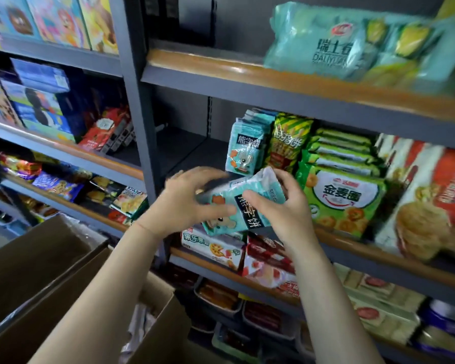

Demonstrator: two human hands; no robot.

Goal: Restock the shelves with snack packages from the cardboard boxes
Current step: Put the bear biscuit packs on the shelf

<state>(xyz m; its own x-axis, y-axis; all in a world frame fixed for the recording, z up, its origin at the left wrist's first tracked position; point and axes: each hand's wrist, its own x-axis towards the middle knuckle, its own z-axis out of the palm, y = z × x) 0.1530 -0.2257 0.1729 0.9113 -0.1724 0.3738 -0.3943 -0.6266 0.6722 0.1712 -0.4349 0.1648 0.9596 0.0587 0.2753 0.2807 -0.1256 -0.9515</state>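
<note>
I hold a teal snack package (237,203) with a cartoon bear in both hands, tilted, in front of the middle shelf (378,252). My left hand (192,203) grips its left side and my right hand (279,206) grips its right end. Just behind it, a row of matching teal packages (247,148) stands upright on that shelf, with bare shelf floor to their left. An open cardboard box (71,285) sits at the lower left below my forearms, with white wrapping showing inside.
Green biscuit packs (344,195) and orange-red packs (431,203) fill the shelf to the right. A large teal bag (352,46) lies on the shelf above. A grey upright post (137,101) divides this bay from the stocked left bay. Lower shelves hold more snacks.
</note>
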